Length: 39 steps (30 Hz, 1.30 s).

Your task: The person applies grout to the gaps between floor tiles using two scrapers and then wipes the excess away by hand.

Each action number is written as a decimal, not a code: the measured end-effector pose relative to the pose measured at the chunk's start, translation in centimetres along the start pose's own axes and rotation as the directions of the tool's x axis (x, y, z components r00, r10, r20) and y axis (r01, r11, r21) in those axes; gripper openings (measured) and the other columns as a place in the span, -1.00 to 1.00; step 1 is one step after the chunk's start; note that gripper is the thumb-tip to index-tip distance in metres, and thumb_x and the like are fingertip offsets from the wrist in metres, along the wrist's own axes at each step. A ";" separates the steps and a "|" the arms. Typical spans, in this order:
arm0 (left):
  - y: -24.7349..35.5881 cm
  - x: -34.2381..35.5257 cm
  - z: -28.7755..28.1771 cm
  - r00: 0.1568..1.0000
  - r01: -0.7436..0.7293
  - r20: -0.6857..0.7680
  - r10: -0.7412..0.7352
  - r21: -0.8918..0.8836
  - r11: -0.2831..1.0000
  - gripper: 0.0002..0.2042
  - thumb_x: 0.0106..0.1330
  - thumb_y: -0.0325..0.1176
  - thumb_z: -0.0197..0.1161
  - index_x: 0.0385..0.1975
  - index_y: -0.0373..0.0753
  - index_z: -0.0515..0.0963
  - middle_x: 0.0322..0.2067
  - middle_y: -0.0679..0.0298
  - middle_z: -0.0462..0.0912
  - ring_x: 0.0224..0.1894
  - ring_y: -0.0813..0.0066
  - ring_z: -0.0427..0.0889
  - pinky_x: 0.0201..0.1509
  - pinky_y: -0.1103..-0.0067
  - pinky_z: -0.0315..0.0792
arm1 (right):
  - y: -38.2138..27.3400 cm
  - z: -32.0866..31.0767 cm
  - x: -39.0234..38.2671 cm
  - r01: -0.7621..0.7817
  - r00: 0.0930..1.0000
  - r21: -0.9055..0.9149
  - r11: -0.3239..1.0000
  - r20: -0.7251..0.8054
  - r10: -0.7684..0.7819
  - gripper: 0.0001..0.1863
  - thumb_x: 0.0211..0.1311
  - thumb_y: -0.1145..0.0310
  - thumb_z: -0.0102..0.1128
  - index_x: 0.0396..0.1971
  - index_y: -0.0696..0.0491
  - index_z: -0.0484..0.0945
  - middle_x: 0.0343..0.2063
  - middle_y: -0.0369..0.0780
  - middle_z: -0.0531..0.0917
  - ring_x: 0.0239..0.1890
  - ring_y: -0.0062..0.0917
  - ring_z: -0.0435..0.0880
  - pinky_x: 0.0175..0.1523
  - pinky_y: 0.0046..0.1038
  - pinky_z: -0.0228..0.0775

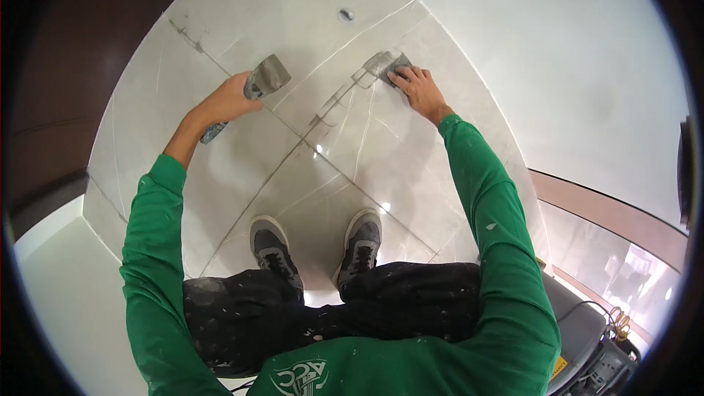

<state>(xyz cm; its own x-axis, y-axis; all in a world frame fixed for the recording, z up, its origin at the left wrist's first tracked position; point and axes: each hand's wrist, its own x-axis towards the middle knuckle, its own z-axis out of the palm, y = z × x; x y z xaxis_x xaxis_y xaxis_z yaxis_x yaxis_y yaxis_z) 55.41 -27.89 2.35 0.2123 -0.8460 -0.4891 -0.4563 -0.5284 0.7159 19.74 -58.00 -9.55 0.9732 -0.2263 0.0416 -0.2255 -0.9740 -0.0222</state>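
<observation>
My left hand [226, 100] is closed around the handle of a putty knife [268, 76], held above the tiles. Its wide metal blade points up and to the right, and the handle's end shows below my wrist. With my right hand [421, 89] I press a small dark grey flat spreader [396, 69] against the floor; my fingers cover part of it. Beside the spreader, wet grey grout [375, 64] is smeared over a tile joint. More grey streaks [328, 108] follow that joint down toward the point where the joints cross.
Glossy grey veined tiles [249, 169] cover the floor. My shoes [359, 242] stand close to the joints. White walls border the right side, and a dark brown panel [81, 37] the left. A small round metal fitting [345, 15] lies ahead. Grey equipment with cables [598, 345] sits at lower right.
</observation>
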 end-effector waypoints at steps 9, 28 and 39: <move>4.9 -1.9 2.3 0.961 -0.277 0.027 0.276 0.035 0.960 -0.62 0.04 -0.47 0.31 -0.10 -0.43 0.54 -0.28 0.06 0.66 -0.23 0.36 0.59 -0.04 0.48 0.48 | -9.0 -14.2 -0.6 0.049 0.951 0.308 0.950 -0.305 0.050 -0.36 0.00 0.68 0.10 0.18 -0.06 0.53 0.09 -0.21 0.53 0.14 -0.24 0.46 0.19 -0.23 0.26; 9.1 -5.8 2.8 0.932 -0.350 -0.006 0.362 0.239 0.906 -0.64 0.01 -0.39 0.33 -0.15 -0.35 0.59 -0.27 -0.06 0.70 -0.20 -0.09 0.65 -0.09 0.30 0.51 | -13.3 -20.4 -1.2 0.214 0.920 0.095 0.972 -0.353 -0.168 -0.45 0.10 0.55 0.13 0.14 -0.18 0.59 0.13 -0.33 0.55 0.18 -0.34 0.43 0.24 -0.20 0.23; 7.0 -4.3 2.3 0.959 -0.273 -0.009 0.284 0.251 0.929 -0.67 0.01 -0.37 0.31 -0.18 -0.33 0.59 -0.25 -0.05 0.70 -0.15 -0.08 0.64 -0.06 0.29 0.51 | -10.4 -17.1 1.1 0.341 0.927 0.022 0.940 -0.176 -0.332 -0.48 0.04 0.58 0.15 0.05 -0.16 0.61 0.11 -0.35 0.57 0.19 -0.37 0.43 0.29 -0.21 0.22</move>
<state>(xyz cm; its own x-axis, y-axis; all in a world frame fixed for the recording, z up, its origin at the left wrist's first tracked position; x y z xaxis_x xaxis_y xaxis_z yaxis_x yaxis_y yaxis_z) 49.34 -27.78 8.31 0.0821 -0.9619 -0.2608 -0.6984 -0.2422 0.6735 22.43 -48.31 7.77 0.9687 0.1112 0.2220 0.1205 -0.9923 -0.0287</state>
